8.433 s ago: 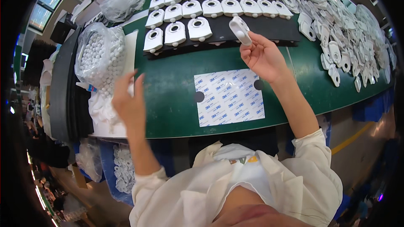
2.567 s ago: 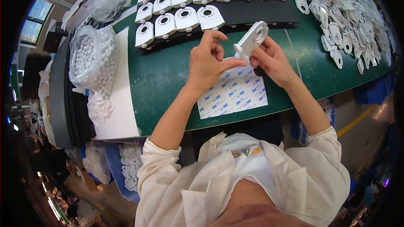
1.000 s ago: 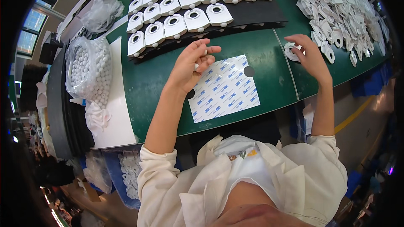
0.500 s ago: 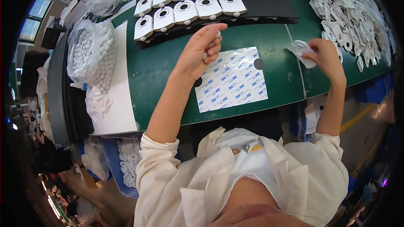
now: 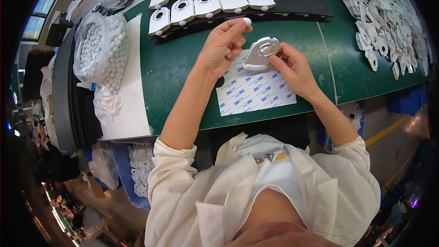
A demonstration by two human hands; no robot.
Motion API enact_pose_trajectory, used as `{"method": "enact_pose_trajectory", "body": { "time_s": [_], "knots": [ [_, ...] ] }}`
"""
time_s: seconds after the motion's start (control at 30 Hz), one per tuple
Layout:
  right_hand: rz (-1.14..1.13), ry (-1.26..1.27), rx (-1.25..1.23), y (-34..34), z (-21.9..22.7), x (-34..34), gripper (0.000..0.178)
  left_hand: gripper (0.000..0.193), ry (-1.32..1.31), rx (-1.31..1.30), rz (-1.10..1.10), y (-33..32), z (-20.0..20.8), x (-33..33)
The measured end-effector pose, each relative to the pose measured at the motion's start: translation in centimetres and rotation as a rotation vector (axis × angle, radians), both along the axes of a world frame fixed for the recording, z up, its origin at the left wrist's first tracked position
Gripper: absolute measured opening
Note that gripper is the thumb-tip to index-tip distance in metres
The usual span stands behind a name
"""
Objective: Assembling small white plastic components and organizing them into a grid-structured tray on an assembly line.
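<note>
Between the thumb and a fingertip of my left hand (image 5: 225, 45) is a small white ball (image 5: 247, 21); another bit of white shows among its curled fingers. My right hand (image 5: 295, 66) grips a white plastic part (image 5: 259, 55) with a round hole at one end, held tilted in front of the left hand. The ball and the part are apart. Under both hands a white sheet with blue print (image 5: 256, 93) lies on the green table (image 5: 178, 77), and the held part covers some of it.
Rows of similar white parts with balls (image 5: 208, 3) stand on a black board (image 5: 302, 11) at the back. A heap of loose white parts (image 5: 382, 32) covers the right. At left sits a plastic bag of white balls (image 5: 101, 48), beside a crumpled white cloth (image 5: 107, 104).
My right hand has come left from beside the heap, bringing the white plastic part over the sheet. My left hand now holds the ball up at its fingertips.
</note>
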State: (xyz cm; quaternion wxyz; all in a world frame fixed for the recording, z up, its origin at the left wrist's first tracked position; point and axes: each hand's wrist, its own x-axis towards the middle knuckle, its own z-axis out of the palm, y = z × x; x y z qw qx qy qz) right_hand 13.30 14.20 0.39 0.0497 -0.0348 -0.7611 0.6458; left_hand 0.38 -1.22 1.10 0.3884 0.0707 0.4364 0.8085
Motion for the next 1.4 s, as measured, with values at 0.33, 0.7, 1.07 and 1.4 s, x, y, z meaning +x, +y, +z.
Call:
{"method": "enact_pose_trajectory", "body": {
  "time_s": [0.33, 0.7, 1.07, 1.4],
  "knots": [
    [-0.007, 0.096, 0.246, -0.4, -0.8, 0.2, 0.013, 0.028, 0.009, 0.0, -0.01, 0.1, 0.1, 0.0],
    [0.059, 0.405, 0.564, -1.3, -0.7, 0.2, 0.019, 0.031, 0.025, -0.022, -0.011, 0.1, 0.3, 0.2],
    [-0.086, 0.057, -0.669, 1.5, -1.1, -0.4, 0.018, 0.035, 0.209, -0.21, -0.064, 0.3, 0.5, 1.0],
    [-0.08, 0.031, -0.871, 2.0, -1.4, -0.4, 0.021, 0.026, 0.544, -0.299, -0.123, 0.8, 1.0, 2.2]
  ]
}}
